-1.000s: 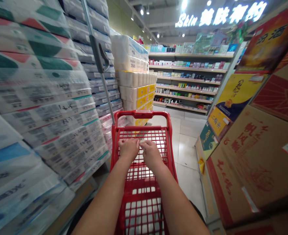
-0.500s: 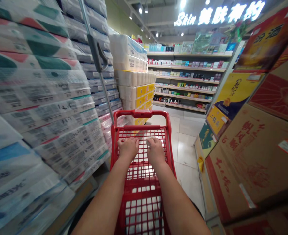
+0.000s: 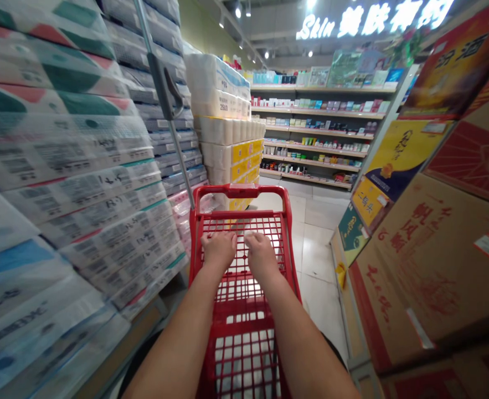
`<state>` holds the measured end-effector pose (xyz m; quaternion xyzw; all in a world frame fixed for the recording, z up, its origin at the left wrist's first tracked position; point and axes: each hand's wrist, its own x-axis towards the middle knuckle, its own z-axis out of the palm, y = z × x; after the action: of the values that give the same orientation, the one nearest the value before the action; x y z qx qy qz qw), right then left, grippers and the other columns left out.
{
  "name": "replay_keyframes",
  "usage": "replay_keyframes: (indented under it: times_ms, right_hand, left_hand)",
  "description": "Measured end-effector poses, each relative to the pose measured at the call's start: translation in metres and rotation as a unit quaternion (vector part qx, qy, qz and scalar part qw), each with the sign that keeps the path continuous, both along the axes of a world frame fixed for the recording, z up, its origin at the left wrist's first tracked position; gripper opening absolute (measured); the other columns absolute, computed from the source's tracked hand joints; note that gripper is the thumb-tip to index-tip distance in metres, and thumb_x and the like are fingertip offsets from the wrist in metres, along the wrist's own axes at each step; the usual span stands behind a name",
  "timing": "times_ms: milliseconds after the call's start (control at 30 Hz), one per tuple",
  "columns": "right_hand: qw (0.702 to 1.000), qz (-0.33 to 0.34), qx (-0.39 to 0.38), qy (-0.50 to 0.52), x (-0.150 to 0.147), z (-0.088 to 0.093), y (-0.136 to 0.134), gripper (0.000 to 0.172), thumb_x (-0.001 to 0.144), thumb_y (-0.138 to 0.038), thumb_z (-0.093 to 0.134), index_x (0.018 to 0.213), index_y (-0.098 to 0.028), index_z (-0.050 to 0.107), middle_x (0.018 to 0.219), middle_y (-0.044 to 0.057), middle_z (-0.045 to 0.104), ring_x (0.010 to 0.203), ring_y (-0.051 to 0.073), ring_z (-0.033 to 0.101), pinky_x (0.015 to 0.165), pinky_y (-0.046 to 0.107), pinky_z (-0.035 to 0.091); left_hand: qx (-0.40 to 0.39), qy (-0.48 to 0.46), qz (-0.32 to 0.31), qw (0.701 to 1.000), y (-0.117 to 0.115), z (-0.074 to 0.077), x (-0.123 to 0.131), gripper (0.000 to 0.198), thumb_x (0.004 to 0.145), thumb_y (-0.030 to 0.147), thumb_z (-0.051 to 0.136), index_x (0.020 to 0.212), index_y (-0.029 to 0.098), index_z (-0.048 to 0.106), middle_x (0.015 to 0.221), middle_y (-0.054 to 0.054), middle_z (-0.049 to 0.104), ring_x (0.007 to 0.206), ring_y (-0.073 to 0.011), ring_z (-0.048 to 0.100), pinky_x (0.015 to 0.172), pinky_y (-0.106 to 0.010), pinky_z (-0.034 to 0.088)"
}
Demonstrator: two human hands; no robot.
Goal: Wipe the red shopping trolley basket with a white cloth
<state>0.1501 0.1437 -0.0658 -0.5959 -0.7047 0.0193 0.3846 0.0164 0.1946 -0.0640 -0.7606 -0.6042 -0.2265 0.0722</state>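
Observation:
Both hands are over the red mesh of a shopping cart (image 3: 244,327), with the forearms reaching forward from the bottom edge. My left hand (image 3: 219,246) is closed, its fingers curled together over the left side of the upper mesh. To its right, with a narrow gap between them, my right hand (image 3: 261,252) is also closed. A small pale patch shows at its fingertips. What either hand grips, if anything, is hidden or too small to name. Beyond the hands is the cart's raised red top bar (image 3: 242,191), which neither hand touches.
Wrapped paper packs (image 3: 82,138) are stacked high on the left, beside a slanted metal pole (image 3: 178,149). Toilet roll packs (image 3: 223,127) stand ahead. Cartons (image 3: 431,266) line the right side. Shelves of small products (image 3: 319,133) are at the back, past the tiled floor (image 3: 317,252).
My right hand has shifted slightly left, narrowing the gap to my left hand. The cart's top bar appears slightly higher in the view. Both hands remain closed.

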Motion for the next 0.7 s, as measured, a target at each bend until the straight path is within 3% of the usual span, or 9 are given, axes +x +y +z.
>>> replay_keyframes:
  times_ms: [67,133,233,300,400,467,600,633,700]
  right_hand:
    - [0.997,-0.072,-0.005,0.023,0.004,0.001,0.000,0.040,0.081,0.000,0.046,0.109,-0.019,0.067,0.115,0.011,0.059,0.104,0.023,0.050,0.091,0.034,0.043]
    - [0.995,-0.098,-0.008,0.027,0.006,0.001,0.001,0.041,0.079,0.001,0.046,0.110,-0.017,0.066,0.118,0.013,0.058,0.105,0.024,0.049,0.092,0.035,0.043]
    - [1.000,-0.014,0.006,0.003,0.005,-0.001,0.002,0.043,0.077,0.002,0.045,0.108,-0.019,0.067,0.121,0.011,0.057,0.108,0.022,0.049,0.093,0.033,0.043]
    - [1.000,-0.002,0.018,0.009,0.009,-0.002,0.006,0.046,0.076,0.003,0.043,0.109,-0.020,0.066,0.119,0.010,0.058,0.109,0.021,0.049,0.093,0.033,0.043]
    - [0.988,-0.132,0.054,0.058,0.020,-0.004,0.012,0.054,0.077,0.005,0.039,0.123,-0.015,0.059,0.127,0.014,0.053,0.117,0.025,0.045,0.098,0.040,0.040]
    - [0.982,-0.167,0.067,0.065,0.024,-0.006,0.015,0.059,0.077,0.005,0.038,0.131,-0.013,0.054,0.135,0.017,0.047,0.123,0.026,0.042,0.102,0.043,0.037]
    - [0.999,0.001,0.032,0.005,0.019,-0.008,0.016,0.060,0.075,0.006,0.039,0.123,-0.022,0.061,0.132,0.008,0.053,0.119,0.022,0.045,0.098,0.035,0.042]
    - [0.999,0.018,0.027,0.002,0.018,-0.008,0.015,0.058,0.076,0.006,0.039,0.121,-0.023,0.062,0.130,0.006,0.055,0.117,0.021,0.047,0.097,0.034,0.042]
    - [0.999,-0.031,0.031,0.020,0.018,-0.007,0.015,0.053,0.078,0.004,0.039,0.120,-0.021,0.062,0.126,0.008,0.057,0.113,0.022,0.049,0.096,0.034,0.043]
  left_hand:
    - [0.004,0.002,0.000,1.000,0.000,0.000,0.000,0.035,0.094,0.034,0.035,0.098,0.025,0.068,0.104,-0.006,0.072,0.099,-0.0238,0.060,0.098,-0.050,0.025]
    - [0.010,0.002,-0.005,1.000,0.001,-0.001,0.000,0.035,0.094,0.033,0.035,0.098,0.025,0.068,0.103,-0.006,0.072,0.099,-0.0244,0.060,0.098,-0.052,0.025]
    - [0.013,-0.002,-0.010,1.000,0.001,-0.002,0.000,0.035,0.094,0.034,0.034,0.098,0.024,0.068,0.102,-0.007,0.072,0.099,-0.0247,0.061,0.098,-0.051,0.026]
    - [0.009,-0.005,-0.009,1.000,0.000,-0.002,-0.001,0.035,0.094,0.034,0.034,0.099,0.025,0.068,0.103,-0.007,0.072,0.100,-0.0244,0.060,0.098,-0.051,0.026]
    - [0.006,-0.007,-0.006,1.000,0.000,-0.001,0.000,0.035,0.094,0.034,0.034,0.100,0.026,0.068,0.105,-0.007,0.072,0.101,-0.0238,0.060,0.099,-0.050,0.025]
    - [0.005,-0.006,-0.006,1.000,0.000,-0.001,0.000,0.035,0.094,0.034,0.034,0.100,0.025,0.068,0.104,-0.007,0.072,0.101,-0.0239,0.060,0.098,-0.050,0.026]
    - [0.008,-0.005,-0.010,1.000,0.001,-0.002,0.000,0.035,0.094,0.035,0.034,0.099,0.025,0.068,0.103,-0.007,0.072,0.100,-0.0247,0.060,0.098,-0.051,0.026]
    - [0.009,-0.005,-0.010,1.000,0.001,-0.002,0.000,0.035,0.094,0.034,0.034,0.098,0.025,0.068,0.103,-0.007,0.072,0.100,-0.0246,0.060,0.098,-0.051,0.025]
    - [0.011,-0.007,-0.011,1.000,0.002,-0.003,0.000,0.035,0.094,0.034,0.034,0.097,0.025,0.068,0.103,-0.006,0.072,0.099,-0.0243,0.060,0.098,-0.051,0.025]
